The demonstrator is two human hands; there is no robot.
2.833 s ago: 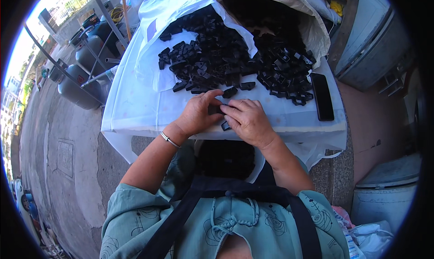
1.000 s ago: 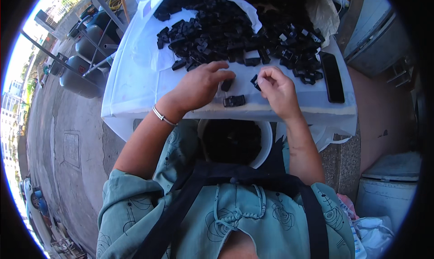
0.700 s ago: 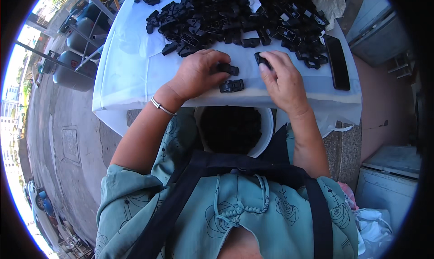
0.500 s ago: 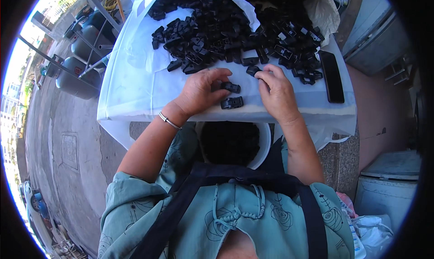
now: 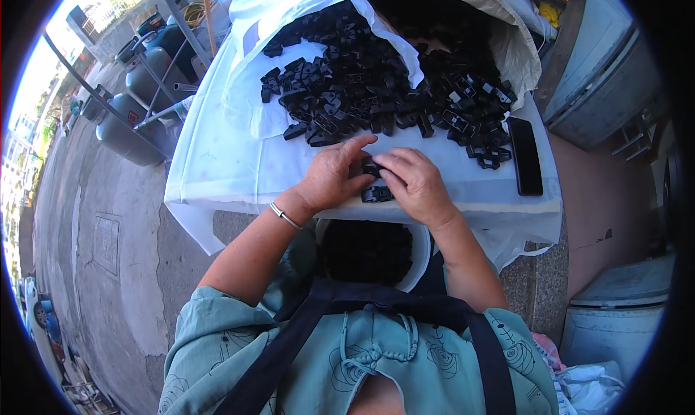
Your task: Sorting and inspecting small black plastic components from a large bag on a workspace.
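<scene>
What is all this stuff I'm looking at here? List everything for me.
Plastic parts: too many to count, black, heaped on the table.
Part: one, black, table's near edge, below the hands.
Cloth: one, white, over the table.
Sack: one, tan, open, far end.
Phone: one, black, table's right side.
Bowl: one, white, below the table edge, holding black parts.
Gas cylinders: several, grey, left.
Bracelet: one, silver, left wrist.
Left hand, right hand: together on a small black part.

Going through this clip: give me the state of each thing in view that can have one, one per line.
Left hand: closed on a small black plastic part.
Right hand: pinching the same part.
Second black part: lying flat under the hands.
Sack: open, parts spilling out.
Phone: lying flat, screen dark.
White bucket: holding black parts.
</scene>
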